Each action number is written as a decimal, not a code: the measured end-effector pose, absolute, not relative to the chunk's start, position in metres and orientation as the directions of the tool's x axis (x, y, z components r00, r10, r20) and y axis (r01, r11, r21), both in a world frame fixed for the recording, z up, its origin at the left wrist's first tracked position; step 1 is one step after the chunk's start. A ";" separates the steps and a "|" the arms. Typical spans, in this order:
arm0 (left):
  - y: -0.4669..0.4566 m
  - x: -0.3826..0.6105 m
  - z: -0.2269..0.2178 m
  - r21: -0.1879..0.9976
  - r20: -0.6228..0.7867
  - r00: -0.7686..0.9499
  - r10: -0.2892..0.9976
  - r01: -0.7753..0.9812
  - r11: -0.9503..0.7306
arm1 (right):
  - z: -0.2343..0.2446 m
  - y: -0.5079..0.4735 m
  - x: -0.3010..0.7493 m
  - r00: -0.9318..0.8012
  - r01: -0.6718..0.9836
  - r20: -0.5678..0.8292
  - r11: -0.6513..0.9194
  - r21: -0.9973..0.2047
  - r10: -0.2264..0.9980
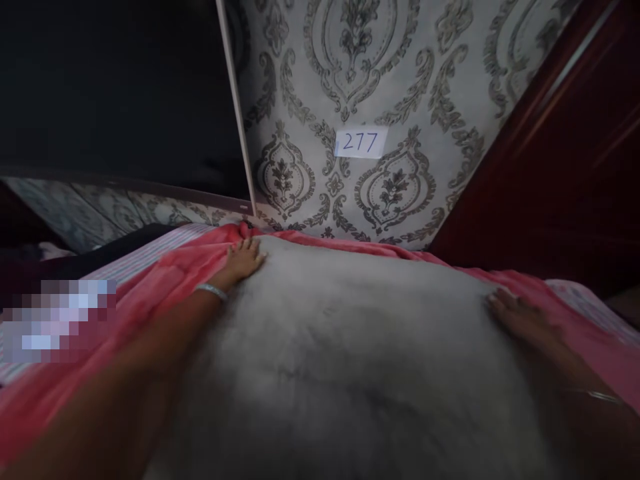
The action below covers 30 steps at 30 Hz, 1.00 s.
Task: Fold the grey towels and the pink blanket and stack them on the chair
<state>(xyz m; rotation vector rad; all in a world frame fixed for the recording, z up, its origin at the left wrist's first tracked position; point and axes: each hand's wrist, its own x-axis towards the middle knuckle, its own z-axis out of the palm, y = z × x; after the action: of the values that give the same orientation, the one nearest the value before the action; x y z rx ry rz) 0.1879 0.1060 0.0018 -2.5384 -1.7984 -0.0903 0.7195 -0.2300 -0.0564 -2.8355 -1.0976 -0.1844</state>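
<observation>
A wide piece of soft grey cloth (350, 320) spreads out in front of me; whether it is a pillow or a folded blanket I cannot tell. My left hand (245, 259) lies at its far left corner, fingers spread and palm down. On the right edge, my right hand (523, 320) rests with its fingers stretched out, somewhat blurred. Neither hand grips the cloth. Beneath it is a plush pink-red blanket (173, 270), showing along the far edge and both sides.
Striped bedding (145, 250) shows at the left, beside a blurred-out patch. A large dark screen (115, 93) rises at the far left. Straight ahead is a patterned wall (300, 87) with a paper label (361, 142) reading 277. Dark red glossy furniture (550, 160) stands at the right.
</observation>
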 end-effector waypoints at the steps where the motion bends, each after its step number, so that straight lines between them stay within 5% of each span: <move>1: 0.087 0.184 0.003 0.003 0.070 0.395 0.916 0.918 -0.396 | -0.053 -0.241 0.694 0.730 0.684 0.108 -0.725 -0.083 0.675; 6: -0.024 0.140 -0.025 0.041 0.055 0.814 0.578 0.576 -0.816 | -0.083 -0.313 0.562 0.437 0.900 0.134 -0.434 -0.053 0.889; 9: -0.065 0.117 -0.045 0.096 0.028 0.863 0.505 0.501 -0.860 | -0.102 -0.337 0.515 0.372 0.928 0.144 -0.373 -0.024 0.917; 14: -0.071 0.111 -0.046 0.096 0.042 0.824 0.565 0.559 -0.824 | -0.092 -0.350 0.514 0.506 0.862 0.068 -0.505 -0.031 0.860; 20: -0.068 0.035 -0.038 0.037 0.084 0.601 0.795 0.796 -0.605 | -0.088 -0.443 0.566 0.803 0.594 0.092 -0.804 -0.037 0.589; 25: -0.081 -0.024 -0.039 0.090 0.204 0.393 0.897 0.904 -0.417 | -0.085 -0.507 0.577 0.877 0.474 0.134 -0.876 -0.084 0.462; 30: -0.090 -0.035 -0.039 0.231 0.113 0.226 0.968 0.941 -0.247 | -0.071 -0.517 0.576 0.933 0.360 0.127 -0.897 -0.256 0.338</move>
<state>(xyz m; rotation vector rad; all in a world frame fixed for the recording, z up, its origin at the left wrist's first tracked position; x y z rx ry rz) -0.0353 -0.0901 -0.0388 -2.5460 -1.9919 -0.3793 0.5761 -0.5167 -0.0710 -2.8130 -0.5179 -0.1152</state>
